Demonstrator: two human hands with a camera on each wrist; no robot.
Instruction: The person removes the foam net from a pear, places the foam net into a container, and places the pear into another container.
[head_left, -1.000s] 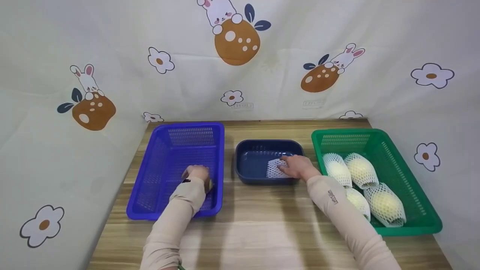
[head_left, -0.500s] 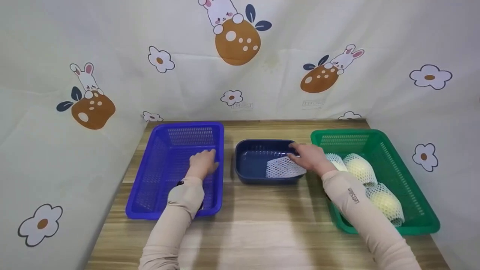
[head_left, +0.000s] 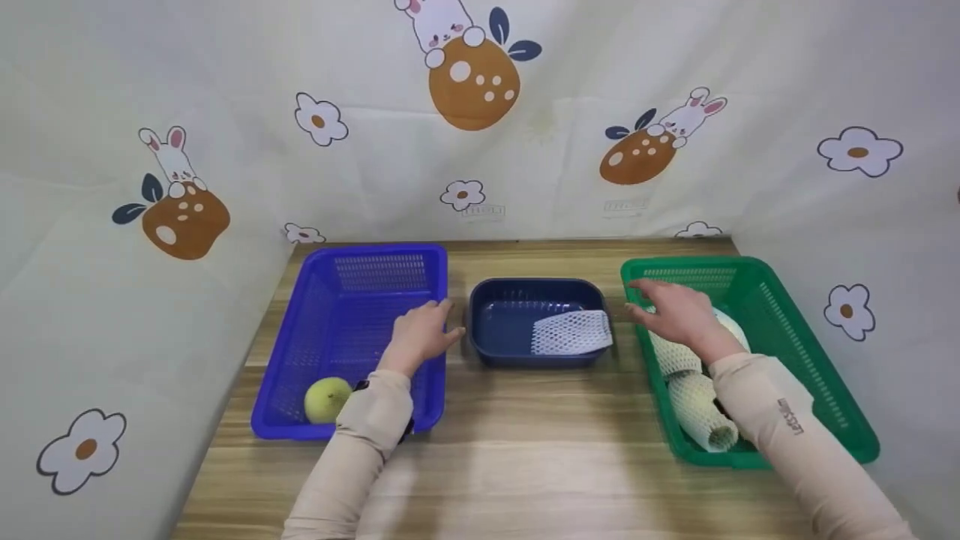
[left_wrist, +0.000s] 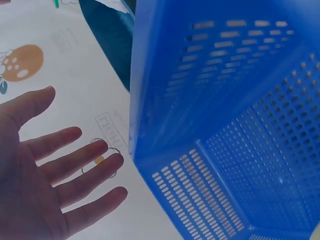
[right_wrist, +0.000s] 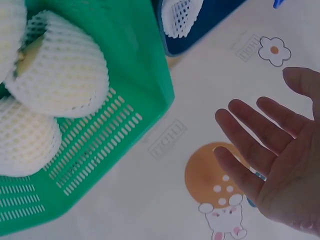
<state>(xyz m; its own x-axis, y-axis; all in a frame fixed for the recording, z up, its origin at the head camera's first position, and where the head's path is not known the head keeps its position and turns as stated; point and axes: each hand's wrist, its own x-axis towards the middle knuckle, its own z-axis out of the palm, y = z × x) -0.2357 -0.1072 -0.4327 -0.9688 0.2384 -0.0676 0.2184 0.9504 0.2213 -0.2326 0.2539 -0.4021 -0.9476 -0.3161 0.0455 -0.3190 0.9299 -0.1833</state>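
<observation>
My left hand [head_left: 424, 334] hovers over the right rim of the blue basket [head_left: 352, 315], and in the left wrist view its fingers are spread with nothing in them. A round yellow-green fruit [head_left: 328, 400] lies in that basket's near left corner, partly behind my sleeve. Over the left side of the green basket [head_left: 817, 375] is my right hand [head_left: 679, 315], its fingers loosely extended and holding nothing. Beneath it are several fruits in white foam nets [head_left: 701, 412], some hidden by the hand and arm. A flattened white foam net [head_left: 574, 332] lies in the navy bin [head_left: 506, 330].
The three containers stand in a row on the wooden table [head_left: 517, 465], with the navy bin in the middle. A white sheet [head_left: 555, 150] printed with rabbits and flowers surrounds the table at the back and sides.
My left hand has left the fruit in the blue basket and moved up and right. My right hand has let go of the foam net in the navy bin and moved right over the green basket.
</observation>
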